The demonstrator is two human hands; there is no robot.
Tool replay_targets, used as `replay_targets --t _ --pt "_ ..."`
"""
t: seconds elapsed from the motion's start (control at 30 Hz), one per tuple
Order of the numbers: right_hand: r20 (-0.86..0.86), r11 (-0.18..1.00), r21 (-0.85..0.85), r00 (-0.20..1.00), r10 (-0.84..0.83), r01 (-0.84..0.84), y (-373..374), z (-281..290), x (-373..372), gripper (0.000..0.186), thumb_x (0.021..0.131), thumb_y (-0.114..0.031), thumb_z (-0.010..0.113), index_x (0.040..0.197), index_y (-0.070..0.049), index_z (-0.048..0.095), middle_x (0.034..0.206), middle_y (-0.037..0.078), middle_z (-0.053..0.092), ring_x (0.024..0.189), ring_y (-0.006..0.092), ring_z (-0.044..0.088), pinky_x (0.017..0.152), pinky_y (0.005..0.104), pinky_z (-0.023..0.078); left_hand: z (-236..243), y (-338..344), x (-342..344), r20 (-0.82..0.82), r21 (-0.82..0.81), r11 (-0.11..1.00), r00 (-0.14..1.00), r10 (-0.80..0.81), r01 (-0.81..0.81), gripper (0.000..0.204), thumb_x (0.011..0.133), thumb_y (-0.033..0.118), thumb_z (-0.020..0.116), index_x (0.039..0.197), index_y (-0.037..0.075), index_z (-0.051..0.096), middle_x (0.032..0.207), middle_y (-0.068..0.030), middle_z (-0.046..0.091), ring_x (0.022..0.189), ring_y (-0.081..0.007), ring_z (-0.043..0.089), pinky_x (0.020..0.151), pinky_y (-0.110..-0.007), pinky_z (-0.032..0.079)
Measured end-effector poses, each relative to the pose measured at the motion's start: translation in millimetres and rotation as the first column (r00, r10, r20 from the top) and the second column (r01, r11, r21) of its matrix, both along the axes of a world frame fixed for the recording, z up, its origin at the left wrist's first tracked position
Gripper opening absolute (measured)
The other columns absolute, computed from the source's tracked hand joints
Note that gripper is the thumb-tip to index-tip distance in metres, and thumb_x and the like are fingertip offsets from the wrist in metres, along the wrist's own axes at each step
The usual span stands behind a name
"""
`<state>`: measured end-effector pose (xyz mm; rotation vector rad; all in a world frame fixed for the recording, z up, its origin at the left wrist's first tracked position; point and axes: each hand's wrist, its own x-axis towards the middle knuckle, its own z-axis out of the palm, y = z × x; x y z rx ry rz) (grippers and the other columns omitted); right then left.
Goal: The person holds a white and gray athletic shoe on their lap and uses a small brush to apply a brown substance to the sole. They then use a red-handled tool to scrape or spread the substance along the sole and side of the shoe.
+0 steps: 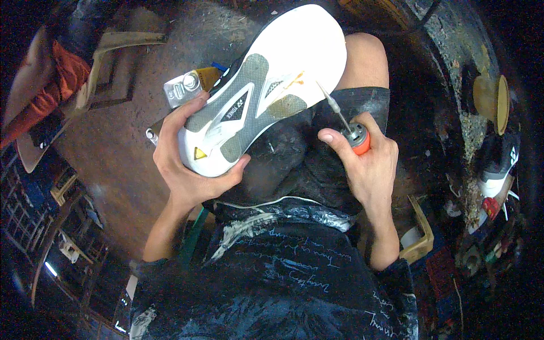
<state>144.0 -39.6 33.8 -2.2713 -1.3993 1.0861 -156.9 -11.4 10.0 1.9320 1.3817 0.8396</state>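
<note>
My left hand (pixel 178 156) is closed round the heel end of a shoe (pixel 263 96), turned with its white and grey sole up over my lap. Thumb and fingers press on opposite sides of the heel. A small orange smear marks the middle of the sole. In my right hand (pixel 371 161) is a handheld rotary tool (pixel 358 139) with an orange body, a grey collar and a slim pointed metal bit. The bit's tip comes close to the sole's right edge; whether they touch I cannot tell.
Behind the shoe stands a silver rectangular can (pixel 184 88) on the brown floor (pixel 113 153). Another person's orange-red clothing (pixel 62 85) shows at far left, beside a wooden frame (pixel 113 42). To the right are a yellowish round object (pixel 501 105) and a black-and-white shoe (pixel 498 170).
</note>
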Motion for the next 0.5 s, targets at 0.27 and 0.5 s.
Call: replay_targets --t 0.27,0.5 --pt "0.024 1.000 -0.002 1.000 0.015 -0.014 2.3 0.5 -0.6 0.066 0.082 -0.064 0.091 0.090 -0.002 0.070 0.070 0.020 0.071 0.073 0.0466 0.075 0.067 0.0516 0.058 -2.8 -2.9 -0.9 -0.046 0.029 0.999 0.999 -0.011 0.013 0.104 0.066 0.034 0.099 0.148 -0.009 0.053 0.145 -0.0295 0.066 0.135 -0.0375 0.067 0.118 -0.048 0.050" --pt "0.020 1.000 0.014 1.000 0.015 -0.015 3.2 2.0 -4.2 0.066 0.082 -0.064 0.091 0.088 -0.002 0.069 0.070 0.020 0.072 0.072 0.0447 0.076 0.066 0.0520 0.058 -2.5 -2.3 0.0 -0.061 0.042 0.999 0.998 -0.023 0.025 0.101 0.066 0.033 0.100 0.146 -0.008 0.055 0.145 -0.0291 0.066 0.137 -0.0386 0.066 0.119 -0.049 0.050"
